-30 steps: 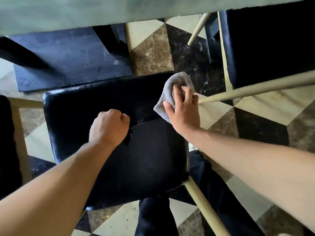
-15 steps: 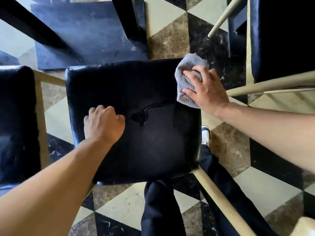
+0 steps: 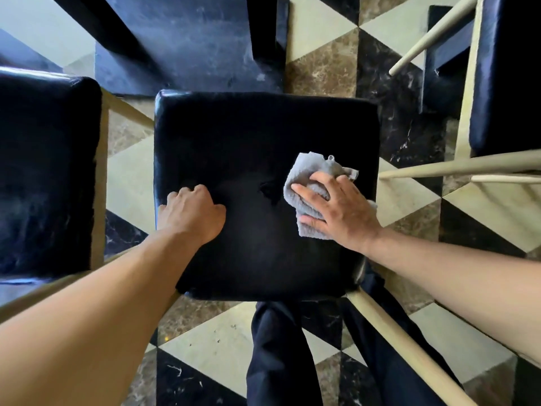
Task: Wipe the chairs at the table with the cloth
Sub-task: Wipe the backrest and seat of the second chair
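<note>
Cloth (image 3: 310, 197) slid inward from seat (image 3: 248, 136) edge — right hand (image 3: 336, 209) spread flat atop, left hand (image 3: 191, 212) fisted

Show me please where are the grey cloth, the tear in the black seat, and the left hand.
grey cloth (image 3: 314, 167): head view, upper fold, beyond the fingers.
tear (image 3: 268, 189): head view, the seat's middle.
left hand (image 3: 193, 210): head view, back of hand.

Right hand (image 3: 342, 209) presses a grey cloth (image 3: 310, 183) flat on the black chair seat (image 3: 248, 136), right of centre. Left hand (image 3: 191, 210), fingers curled, rests on the seat's left edge.
</note>
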A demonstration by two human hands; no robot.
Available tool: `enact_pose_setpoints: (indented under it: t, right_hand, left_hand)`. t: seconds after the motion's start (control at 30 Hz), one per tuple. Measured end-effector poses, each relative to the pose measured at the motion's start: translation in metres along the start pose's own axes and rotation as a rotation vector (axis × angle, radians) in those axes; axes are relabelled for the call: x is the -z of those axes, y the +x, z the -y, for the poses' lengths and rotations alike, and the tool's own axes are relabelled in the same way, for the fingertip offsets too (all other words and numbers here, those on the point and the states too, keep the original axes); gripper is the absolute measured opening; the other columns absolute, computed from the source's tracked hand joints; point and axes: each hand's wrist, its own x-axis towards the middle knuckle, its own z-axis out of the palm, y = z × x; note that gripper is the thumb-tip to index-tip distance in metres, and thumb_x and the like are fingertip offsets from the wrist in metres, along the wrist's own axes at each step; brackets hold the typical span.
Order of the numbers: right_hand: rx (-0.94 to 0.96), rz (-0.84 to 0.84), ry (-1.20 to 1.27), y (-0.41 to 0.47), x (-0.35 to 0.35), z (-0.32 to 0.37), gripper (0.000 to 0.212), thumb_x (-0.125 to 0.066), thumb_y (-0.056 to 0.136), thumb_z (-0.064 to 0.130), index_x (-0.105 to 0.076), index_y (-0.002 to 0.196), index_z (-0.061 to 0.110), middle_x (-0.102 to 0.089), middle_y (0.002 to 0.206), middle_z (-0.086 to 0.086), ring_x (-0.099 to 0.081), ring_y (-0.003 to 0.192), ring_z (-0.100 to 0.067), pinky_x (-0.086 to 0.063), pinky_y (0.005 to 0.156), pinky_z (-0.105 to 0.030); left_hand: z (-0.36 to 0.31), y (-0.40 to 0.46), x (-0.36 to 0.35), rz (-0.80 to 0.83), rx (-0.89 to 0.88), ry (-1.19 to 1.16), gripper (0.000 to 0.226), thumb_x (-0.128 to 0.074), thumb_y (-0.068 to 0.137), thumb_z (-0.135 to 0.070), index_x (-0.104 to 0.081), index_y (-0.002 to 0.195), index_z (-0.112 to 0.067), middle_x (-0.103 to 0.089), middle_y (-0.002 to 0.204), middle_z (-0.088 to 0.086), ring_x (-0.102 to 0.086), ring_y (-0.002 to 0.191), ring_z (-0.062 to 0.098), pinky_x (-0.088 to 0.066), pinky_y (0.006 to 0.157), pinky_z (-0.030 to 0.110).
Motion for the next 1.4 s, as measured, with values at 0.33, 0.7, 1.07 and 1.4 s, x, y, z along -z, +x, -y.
enact_pose_setpoints:
  t: [0.33, 0.7, 1.07, 1.4]
  right_hand:
    - [-0.132, -0.001, 0.145, 0.072, -0.002, 0.077, 0.059, -0.055, 0.098, 0.052, -0.044, 0.151, 0.031, -0.041, 0.151, -0.01, -0.046, 0.111, -0.037, -0.045, 0.103, -0.05]
    - [0.259, 0.079, 0.043, 0.075, -0.005, 0.069, 0.051, -0.058, 0.098, 0.049, -0.054, 0.145, 0.029, -0.053, 0.142, -0.014, -0.055, 0.107, -0.04, -0.052, 0.089, -0.054]
    - [-0.298, -0.081, 0.129, 0.123, -0.02, 0.165, 0.05, -0.051, 0.1, 0.047, -0.05, 0.148, 0.032, -0.044, 0.149, -0.012, -0.048, 0.114, -0.039, -0.04, 0.105, -0.047]
    - [0.315, 0.045, 0.088, 0.116, -0.016, 0.144, 0.044, -0.063, 0.097, 0.032, -0.059, 0.141, 0.026, -0.056, 0.139, -0.015, -0.056, 0.096, -0.038, -0.052, 0.09, -0.052]
  left_hand:
    - [0.052, 0.037, 0.015, -0.021, -0.035, -0.019, 0.027, -0.05, 0.09, -0.033, -0.04, 0.073, -0.015, -0.044, 0.067, 0.006, -0.044, 0.061, 0.026, -0.037, 0.063, 0.038]
    - [0.098, 0.033, 0.004, 0.047, -0.037, -0.138, 0.016, -0.049, 0.088, -0.025, -0.046, 0.081, -0.011, -0.05, 0.076, 0.009, -0.048, 0.072, 0.031, -0.036, 0.066, 0.037]
    - [0.101, 0.048, 0.03, 0.203, -0.091, -0.128, 0.026, -0.052, 0.091, -0.028, -0.055, 0.07, -0.012, -0.059, 0.072, 0.009, -0.054, 0.063, 0.025, -0.037, 0.05, 0.031]
    - [0.145, 0.051, 0.032, 0.302, -0.014, -0.292, 0.025, -0.053, 0.096, -0.024, -0.068, 0.084, -0.009, -0.073, 0.081, 0.01, -0.07, 0.071, 0.023, -0.056, 0.059, 0.03]
